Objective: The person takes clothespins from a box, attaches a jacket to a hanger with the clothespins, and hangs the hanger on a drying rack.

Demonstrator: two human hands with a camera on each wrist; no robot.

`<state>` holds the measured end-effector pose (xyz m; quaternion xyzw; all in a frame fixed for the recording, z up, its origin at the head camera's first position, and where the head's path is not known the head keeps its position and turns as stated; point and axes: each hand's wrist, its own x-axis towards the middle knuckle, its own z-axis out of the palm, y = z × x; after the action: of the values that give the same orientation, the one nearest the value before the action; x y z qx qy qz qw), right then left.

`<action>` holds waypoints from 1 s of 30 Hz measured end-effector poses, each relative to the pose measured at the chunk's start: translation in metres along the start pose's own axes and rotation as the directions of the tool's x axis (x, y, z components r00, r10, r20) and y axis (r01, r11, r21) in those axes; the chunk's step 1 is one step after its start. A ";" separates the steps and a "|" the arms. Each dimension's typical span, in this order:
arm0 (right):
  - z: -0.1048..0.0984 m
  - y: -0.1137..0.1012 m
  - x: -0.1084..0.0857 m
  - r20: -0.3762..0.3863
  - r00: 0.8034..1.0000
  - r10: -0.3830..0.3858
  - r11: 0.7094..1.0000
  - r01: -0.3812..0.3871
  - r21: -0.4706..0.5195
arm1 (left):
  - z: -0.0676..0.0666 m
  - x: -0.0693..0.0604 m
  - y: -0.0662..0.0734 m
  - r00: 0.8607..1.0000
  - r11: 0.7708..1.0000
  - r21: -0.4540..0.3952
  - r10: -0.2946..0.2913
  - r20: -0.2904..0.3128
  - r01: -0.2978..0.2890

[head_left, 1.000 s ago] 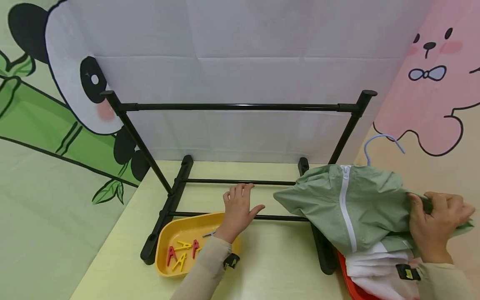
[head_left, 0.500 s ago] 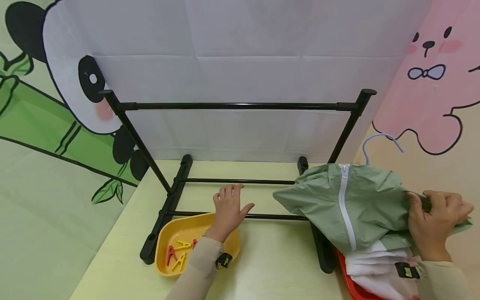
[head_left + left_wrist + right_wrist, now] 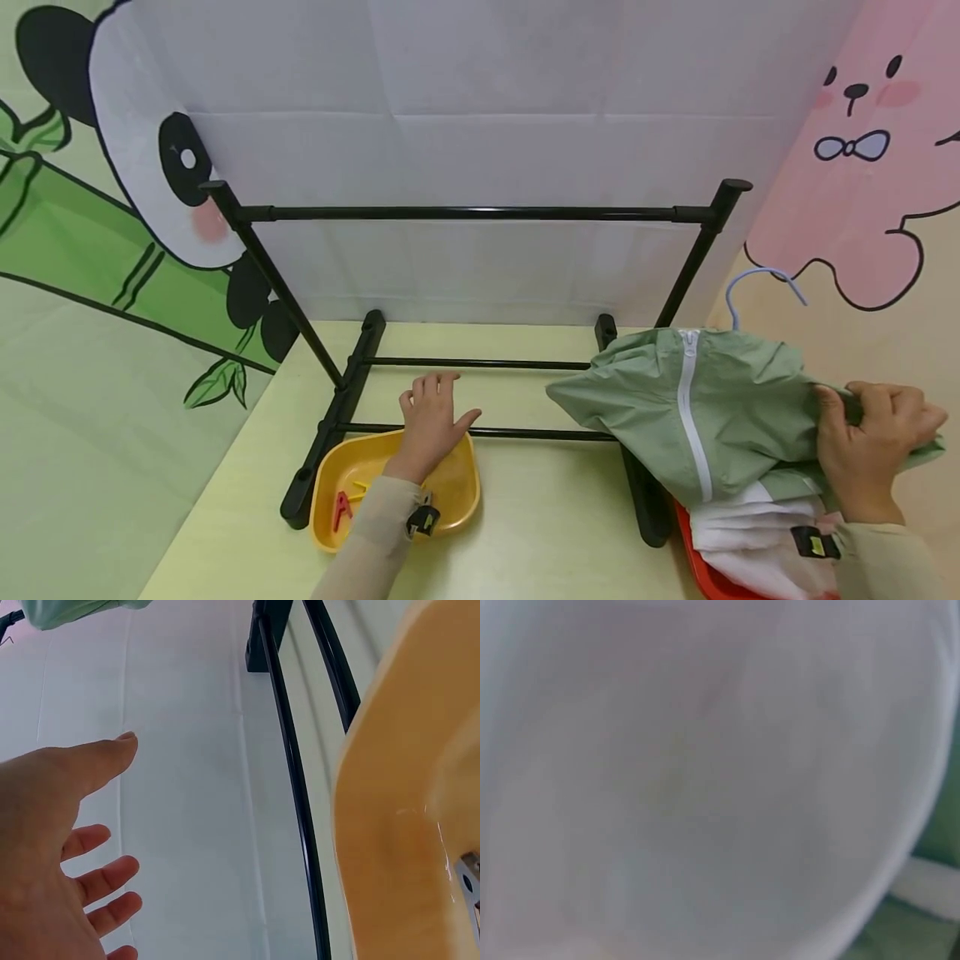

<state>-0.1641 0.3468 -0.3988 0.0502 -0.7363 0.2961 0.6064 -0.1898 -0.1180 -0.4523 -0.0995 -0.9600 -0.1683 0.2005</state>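
My right hand (image 3: 870, 442) grips the right side of a green zip-up jacket (image 3: 742, 400), its thumb on the near face of the fabric. A blue hanger (image 3: 757, 275) pokes its hook out above the collar. My left hand (image 3: 429, 417) hovers over the yellow tray (image 3: 459, 492), fingers loosely spread and holding nothing. Inside lie a red clothespin (image 3: 342, 508) and a yellow clothespin (image 3: 360, 490), partly hidden by my sleeve. The left wrist view shows the left hand (image 3: 45, 847) beside the tray wall (image 3: 382, 825). Blurred white cloth (image 3: 705, 787) fills most of the right wrist view.
A black clothes rack (image 3: 472, 214) stands on the pale yellow table (image 3: 547, 517), its lower bars crossing behind the tray. At the right, folded white clothes (image 3: 742, 542) sit in a red tray (image 3: 697, 558) beneath the jacket. A white panda-print backdrop (image 3: 480, 100) rises behind the rack.
My left hand has moved left and slightly nearer, from beside the tray to over it, covering some clothespins. The right hand and jacket stay nearly still.
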 end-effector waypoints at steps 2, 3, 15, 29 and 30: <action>0.000 -0.001 0.000 -0.003 1.000 0.000 1.000 0.000 0.004 | -0.002 -0.001 -0.003 0.999 1.000 -0.005 -0.017 0.034 0.017; 0.000 -0.001 0.000 -0.004 1.000 0.001 1.000 -0.001 0.005 | -0.003 -0.002 -0.004 0.999 1.000 -0.011 -0.024 0.049 0.024; -0.002 0.004 -0.001 0.003 1.000 0.002 1.000 -0.002 -0.008 | -0.005 -0.011 -0.021 0.977 0.996 0.012 -0.088 0.194 0.087; -0.002 0.006 -0.001 -0.011 1.000 0.007 1.000 -0.007 -0.008 | -0.005 -0.020 -0.041 0.961 0.994 0.049 -0.104 0.257 0.095; -0.002 0.005 -0.001 -0.011 1.000 0.009 1.000 -0.010 -0.008 | -0.005 -0.021 -0.042 0.956 0.993 0.058 -0.111 0.270 0.099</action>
<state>-0.1643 0.3520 -0.4018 0.0425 -0.7344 0.2961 0.6093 -0.1797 -0.1615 -0.4685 -0.0661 -0.9858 -0.1425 0.0595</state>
